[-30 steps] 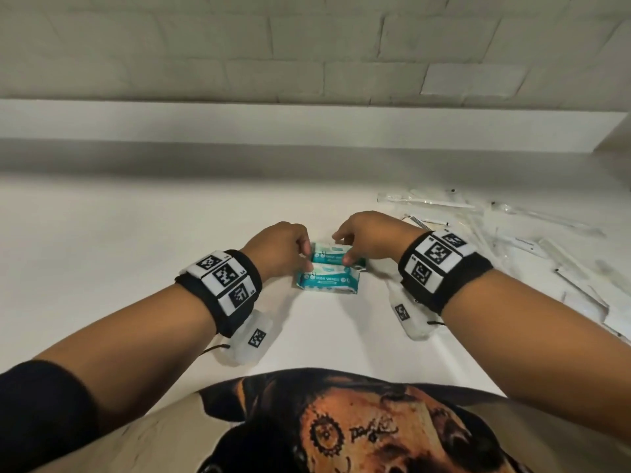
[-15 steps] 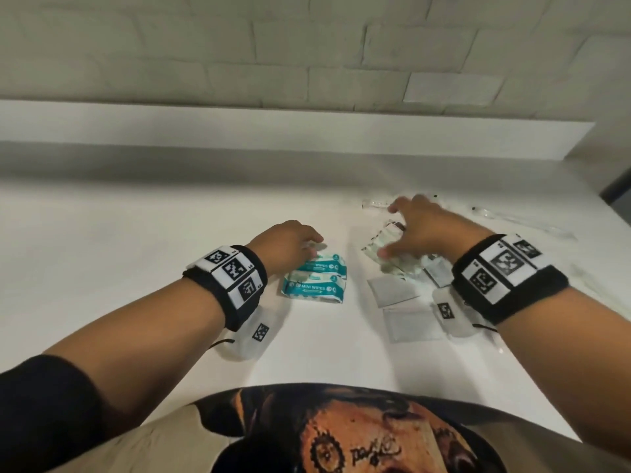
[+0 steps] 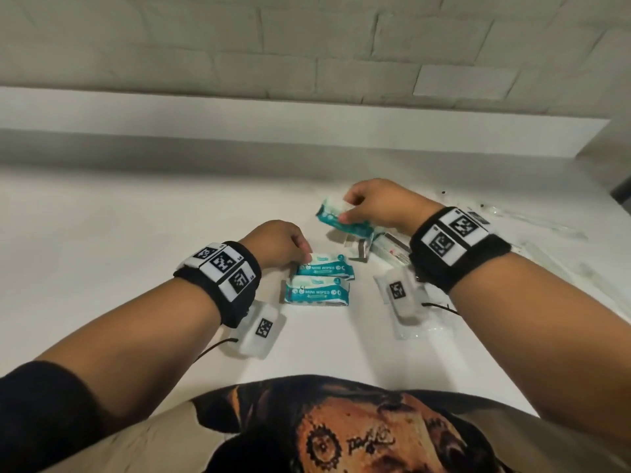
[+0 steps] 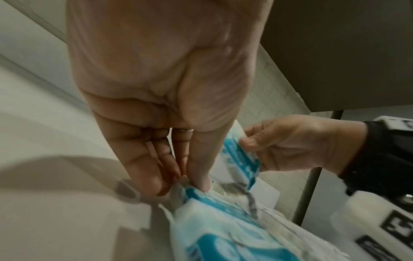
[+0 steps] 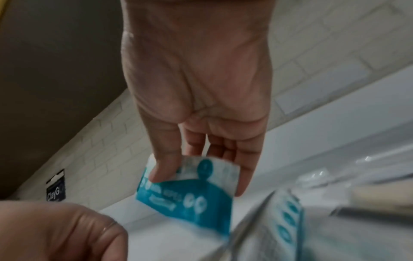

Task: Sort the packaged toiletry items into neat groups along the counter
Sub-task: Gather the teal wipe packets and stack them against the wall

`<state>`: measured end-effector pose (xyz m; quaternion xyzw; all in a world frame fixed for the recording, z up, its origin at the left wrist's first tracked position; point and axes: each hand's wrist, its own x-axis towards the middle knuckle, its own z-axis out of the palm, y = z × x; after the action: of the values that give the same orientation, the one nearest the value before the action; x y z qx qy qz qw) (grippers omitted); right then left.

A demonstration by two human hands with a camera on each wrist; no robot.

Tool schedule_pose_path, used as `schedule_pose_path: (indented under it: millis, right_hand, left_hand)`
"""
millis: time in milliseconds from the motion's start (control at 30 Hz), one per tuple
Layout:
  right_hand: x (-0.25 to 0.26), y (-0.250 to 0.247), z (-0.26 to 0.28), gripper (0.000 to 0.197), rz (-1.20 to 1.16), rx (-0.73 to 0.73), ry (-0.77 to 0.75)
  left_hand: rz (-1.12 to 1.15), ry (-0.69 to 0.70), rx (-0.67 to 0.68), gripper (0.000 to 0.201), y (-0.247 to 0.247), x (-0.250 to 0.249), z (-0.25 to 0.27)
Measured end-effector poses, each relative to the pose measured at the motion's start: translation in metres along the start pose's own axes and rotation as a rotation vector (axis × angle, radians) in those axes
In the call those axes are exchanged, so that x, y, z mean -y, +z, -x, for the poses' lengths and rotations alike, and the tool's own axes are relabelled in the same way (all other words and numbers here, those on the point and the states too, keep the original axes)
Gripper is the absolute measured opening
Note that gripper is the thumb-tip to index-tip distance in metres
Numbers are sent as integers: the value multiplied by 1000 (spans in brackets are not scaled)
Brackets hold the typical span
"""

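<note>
Two teal and white mini wipes packs lie side by side on the white counter [image 3: 136,268], the far pack [image 3: 324,268] against the near pack [image 3: 317,292]. My left hand [image 3: 306,258] pinches the left end of the far pack [image 4: 201,199] between thumb and fingers. My right hand [image 3: 345,211] holds a third wipes pack [image 3: 341,222] by its end, tilted, a little above the counter and behind the pair. In the right wrist view the thumb and fingers [image 5: 163,169] pinch that pack [image 5: 190,194] at its white top edge.
Small flat packets [image 3: 362,249] lie under and beside my right wrist. Several long clear-wrapped items [image 3: 532,223] are strewn to the right, near the counter's right end. A low white ledge [image 3: 307,121] and a brick wall close off the back.
My right hand left the paired packs, reached right into the scattered pile, and now holds a third wipes pack lifted toward the pair. My left hand has stayed at the pair.
</note>
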<state>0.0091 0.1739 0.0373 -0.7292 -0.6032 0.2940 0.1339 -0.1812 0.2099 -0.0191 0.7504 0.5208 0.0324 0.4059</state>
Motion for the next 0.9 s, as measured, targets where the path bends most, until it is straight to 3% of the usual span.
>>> schedule_pose_path:
  millis: [100, 233, 467, 633, 767, 800, 900]
  right_hand:
    - [12, 18, -20, 40, -15, 99, -12]
    - [21, 26, -37, 28, 203, 196, -22]
    - [16, 32, -46, 17, 269, 238, -79]
    - [0, 4, -31, 32, 459, 179, -164]
    - [-21, 7, -23, 73, 772, 313, -144]
    - [-26, 12, -23, 75, 805, 297, -161]
    - [-36, 14, -22, 54, 866, 178, -205]
  left_hand:
    - [-21, -29, -41, 20, 1, 3, 4]
    - [-125, -72, -91, 35, 2, 5, 4]
    - [-227, -67, -102, 35, 1, 2, 2]
    - [-181, 37, -142, 27, 0, 2, -2]
    - [-236, 91, -93, 34, -2, -8, -11]
    - [-261, 95, -69, 33, -2, -11, -14]
    - [-327, 105, -20, 28, -3, -14, -19]
